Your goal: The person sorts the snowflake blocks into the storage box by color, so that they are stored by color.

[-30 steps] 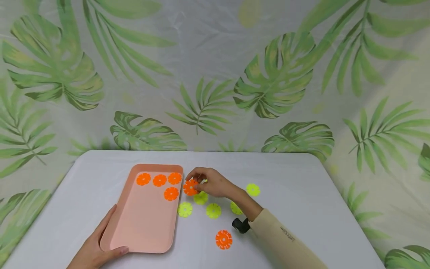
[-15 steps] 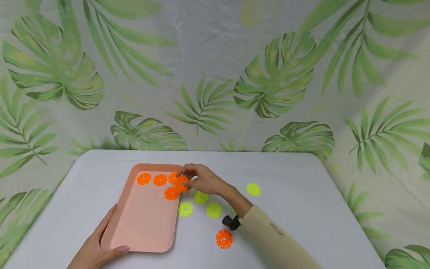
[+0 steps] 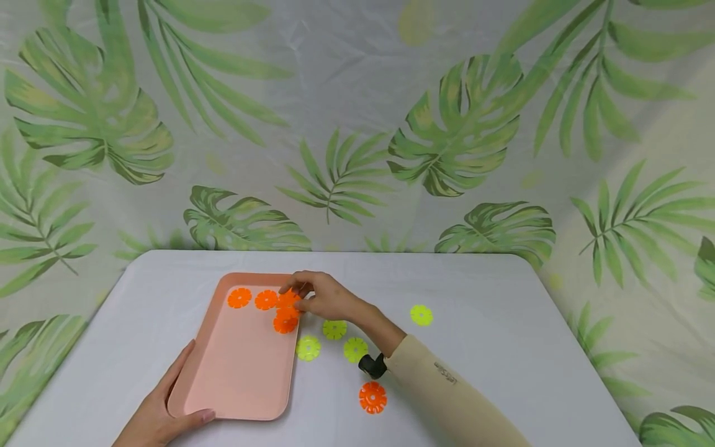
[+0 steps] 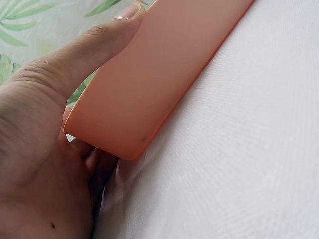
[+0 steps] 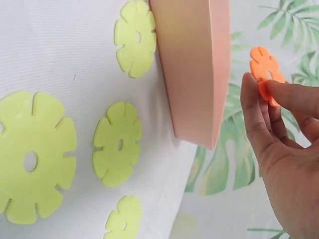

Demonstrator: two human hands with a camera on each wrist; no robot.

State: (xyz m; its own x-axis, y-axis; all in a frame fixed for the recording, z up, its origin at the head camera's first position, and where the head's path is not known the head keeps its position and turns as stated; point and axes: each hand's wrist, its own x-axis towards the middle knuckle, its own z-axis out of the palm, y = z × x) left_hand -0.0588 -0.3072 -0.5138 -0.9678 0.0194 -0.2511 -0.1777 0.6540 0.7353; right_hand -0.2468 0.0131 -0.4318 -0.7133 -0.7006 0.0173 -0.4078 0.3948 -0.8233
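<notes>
My left hand (image 3: 155,411) grips the near left corner of a pink tray (image 3: 237,375); in the left wrist view the thumb (image 4: 89,52) lies along its rim. Over the tray's far right corner, my right hand (image 3: 332,299) pinches an orange notched plastic disc (image 5: 262,63) between thumb and fingers. Orange discs lie in the far part of the tray, among them one at the left (image 3: 239,298) and one beside it (image 3: 265,300). The held disc overlaps others in the head view, partly hiding them.
Yellow-green discs lie right of the tray, such as a near one (image 3: 308,348), a middle one (image 3: 355,349) and a far right one (image 3: 421,315). An orange disc (image 3: 372,397) lies near the front of the white table (image 3: 491,347). A leaf-patterned cloth (image 3: 357,124) hangs behind.
My right hand has moved left with the orange disc, from beside the tray to over its far right corner. The left hand and tray have stayed put.
</notes>
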